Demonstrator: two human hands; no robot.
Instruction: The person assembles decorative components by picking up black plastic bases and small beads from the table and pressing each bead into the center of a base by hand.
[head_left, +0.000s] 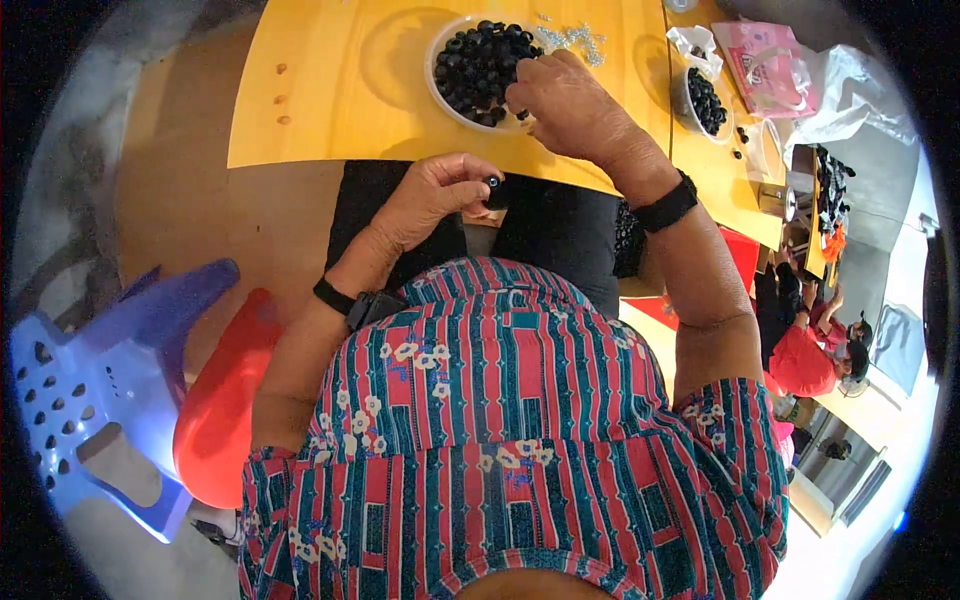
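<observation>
My left hand (440, 200) is in front of the table's near edge, above my lap. Its thumb and fingers pinch a small round black part (492, 183) with a pale spot at its middle. Up on the table, my right hand (568, 108) reaches over the right rim of a clear round tub (432, 72). That tub holds many small black round parts (485, 62). The right fingers are closed together, and what lies between their tips is too small to make out. Just beyond this hand lies a loose heap of small shiny clear pieces (580, 42).
A second tub of black parts (707, 103) stands on the adjoining table, near a pink bag (765, 60) and a clear plastic bag (850, 95). A blue plastic chair (150, 350) and a red stool (230, 410) are at left. People in red (805, 360) sit far right.
</observation>
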